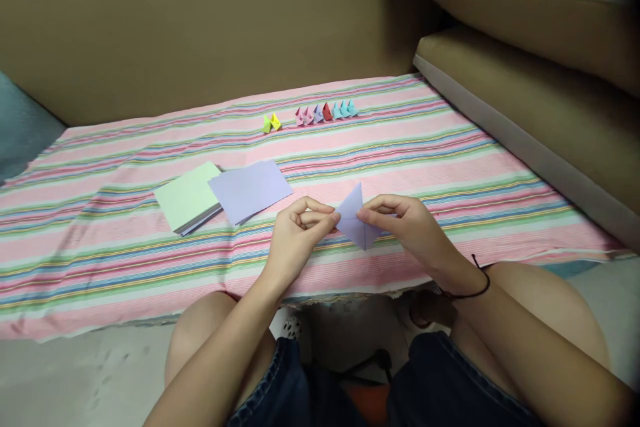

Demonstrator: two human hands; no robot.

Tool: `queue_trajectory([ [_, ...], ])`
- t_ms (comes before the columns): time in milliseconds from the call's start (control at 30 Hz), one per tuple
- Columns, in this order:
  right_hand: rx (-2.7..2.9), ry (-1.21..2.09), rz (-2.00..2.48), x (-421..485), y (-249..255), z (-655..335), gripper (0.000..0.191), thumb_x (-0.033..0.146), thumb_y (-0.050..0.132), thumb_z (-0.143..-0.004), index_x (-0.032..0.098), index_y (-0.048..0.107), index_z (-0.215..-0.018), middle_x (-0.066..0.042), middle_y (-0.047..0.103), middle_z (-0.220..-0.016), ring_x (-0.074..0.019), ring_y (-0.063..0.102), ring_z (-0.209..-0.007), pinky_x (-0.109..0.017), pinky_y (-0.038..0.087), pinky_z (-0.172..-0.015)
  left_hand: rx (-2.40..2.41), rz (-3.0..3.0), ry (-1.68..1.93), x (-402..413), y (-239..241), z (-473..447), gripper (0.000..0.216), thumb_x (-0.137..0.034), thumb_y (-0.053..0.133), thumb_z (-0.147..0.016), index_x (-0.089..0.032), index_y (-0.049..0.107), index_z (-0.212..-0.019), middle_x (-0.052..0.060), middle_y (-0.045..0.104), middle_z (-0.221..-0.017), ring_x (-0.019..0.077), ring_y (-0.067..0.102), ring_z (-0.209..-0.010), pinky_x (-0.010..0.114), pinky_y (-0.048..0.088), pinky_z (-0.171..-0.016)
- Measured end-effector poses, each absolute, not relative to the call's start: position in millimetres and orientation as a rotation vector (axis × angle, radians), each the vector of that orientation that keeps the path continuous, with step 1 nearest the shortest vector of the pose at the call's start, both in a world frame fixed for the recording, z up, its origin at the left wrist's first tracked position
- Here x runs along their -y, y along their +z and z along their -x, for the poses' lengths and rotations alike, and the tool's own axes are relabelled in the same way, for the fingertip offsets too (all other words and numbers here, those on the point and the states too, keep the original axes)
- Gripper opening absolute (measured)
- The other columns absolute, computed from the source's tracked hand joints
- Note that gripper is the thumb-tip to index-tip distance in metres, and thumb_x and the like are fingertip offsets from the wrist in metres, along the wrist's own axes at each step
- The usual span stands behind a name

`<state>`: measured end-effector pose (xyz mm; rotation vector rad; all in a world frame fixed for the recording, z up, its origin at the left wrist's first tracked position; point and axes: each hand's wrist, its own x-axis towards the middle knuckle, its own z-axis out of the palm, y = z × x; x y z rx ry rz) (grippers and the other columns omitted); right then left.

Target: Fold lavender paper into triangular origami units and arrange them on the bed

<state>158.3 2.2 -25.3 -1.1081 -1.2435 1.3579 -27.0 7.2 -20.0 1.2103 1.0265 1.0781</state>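
Between my two hands is a folded purple paper (354,221), pointed at top and bottom with crease lines across its face. My left hand (303,230) pinches its left corner between thumb and fingers. On the other side, my right hand (407,220) grips the paper near its middle and right edge, thumb on top; part of the right corner is hidden behind the fingers. The paper is held just above the striped cloth (300,273), close to its front edge.
Left of my hands lie a stack of purple sheets (253,190) and a stack of pale green sheets (187,193). Farther back stand two yellow folded papers (271,123) and a row of several pink, purple, red and blue ones (327,111). Brown cushions (525,100) rise at the right.
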Motion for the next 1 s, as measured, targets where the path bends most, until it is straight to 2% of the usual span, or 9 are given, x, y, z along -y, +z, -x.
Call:
queue_trajectory([
  [133,1.079,1.520,1.033,-3,-25,-162,0.017,0.031,0.078,-0.067,0.021,0.072,-0.079,-0.002,0.069,-0.084,-0.0144,0.060,-0.075,-0.027,0.047,-0.067,-0.980,-1.165,1.150,-6,-19,25,0.016,-0.027,0.071,-0.077,-0.019,0.059,-0.083,-0.002,0.071,-0.062,0.0124,0.067,-0.064,0.023,0.051,-0.069],
  [233,0.996,1.616,1.003,-1,-28,-157,0.016,0.030,0.077,-0.068,0.021,0.073,-0.080,-0.002,0.069,-0.083,-0.0140,0.060,-0.075,-0.027,0.047,-0.067,-0.976,-1.150,1.186,-4,-20,22,0.017,-0.028,0.070,-0.078,-0.020,0.057,-0.085,-0.002,0.071,-0.063,0.0131,0.068,-0.064,0.023,0.051,-0.070],
  [367,0.916,1.556,1.012,1,-34,-148,0.014,0.034,0.077,-0.069,0.022,0.074,-0.075,-0.002,0.069,-0.077,-0.0152,0.060,-0.076,-0.029,0.049,-0.074,-0.996,-1.138,1.192,-1,-23,19,0.019,-0.029,0.071,-0.076,-0.019,0.058,-0.085,-0.002,0.071,-0.062,0.0121,0.067,-0.063,0.022,0.049,-0.068],
  [467,0.891,1.547,1.004,2,-35,-146,0.016,0.034,0.079,-0.066,0.022,0.074,-0.077,-0.001,0.071,-0.081,-0.0171,0.062,-0.080,-0.033,0.050,-0.080,-1.004,-1.102,1.171,-1,-24,18,0.021,-0.029,0.072,-0.075,-0.020,0.058,-0.088,-0.003,0.070,-0.062,0.0121,0.067,-0.064,0.022,0.049,-0.069],
  [567,0.905,1.515,0.995,2,-34,-146,0.016,0.036,0.075,-0.071,0.022,0.073,-0.077,-0.002,0.071,-0.083,-0.0186,0.063,-0.083,-0.035,0.050,-0.083,-1.010,-1.072,1.141,0,-24,18,0.023,-0.029,0.072,-0.075,-0.020,0.058,-0.089,-0.003,0.070,-0.061,0.0119,0.066,-0.064,0.023,0.049,-0.070],
  [667,0.945,1.393,1.065,1,-33,-149,0.015,0.034,0.074,-0.070,0.021,0.071,-0.074,-0.002,0.070,-0.078,-0.0183,0.062,-0.078,-0.034,0.050,-0.077,-1.007,-1.058,1.068,-1,-24,18,0.025,-0.029,0.073,-0.073,-0.019,0.059,-0.091,-0.004,0.069,-0.062,0.0112,0.064,-0.064,0.023,0.048,-0.070],
  [767,1.214,1.276,1.123,2,-31,-154,0.014,0.033,0.072,-0.073,0.019,0.069,-0.071,-0.002,0.067,-0.074,-0.0171,0.059,-0.072,-0.031,0.047,-0.067,-0.981,-1.092,0.992,-4,-23,20,0.026,-0.026,0.075,-0.070,-0.018,0.063,-0.092,-0.002,0.069,-0.067,0.0104,0.061,-0.063,0.022,0.046,-0.066],
  [900,1.617,1.175,1.152,3,-24,-161,0.016,0.032,0.067,-0.078,0.018,0.068,-0.072,-0.004,0.066,-0.076,-0.0177,0.058,-0.071,-0.030,0.043,-0.062,-0.972,-1.282,0.871,-10,-22,25,0.015,-0.025,0.073,-0.070,-0.015,0.068,-0.079,0.002,0.068,-0.069,0.0118,0.060,-0.062,0.022,0.046,-0.059],
  [1000,1.811,1.109,1.133,2,-20,-164,0.019,0.032,0.066,-0.079,0.019,0.067,-0.065,-0.004,0.066,-0.073,-0.0173,0.057,-0.067,-0.030,0.041,-0.060,-1.010,-1.478,0.767,-12,-21,30,0.010,-0.024,0.069,-0.072,-0.015,0.070,-0.076,0.005,0.070,-0.072,0.0151,0.063,-0.064,0.024,0.049,-0.059],
])
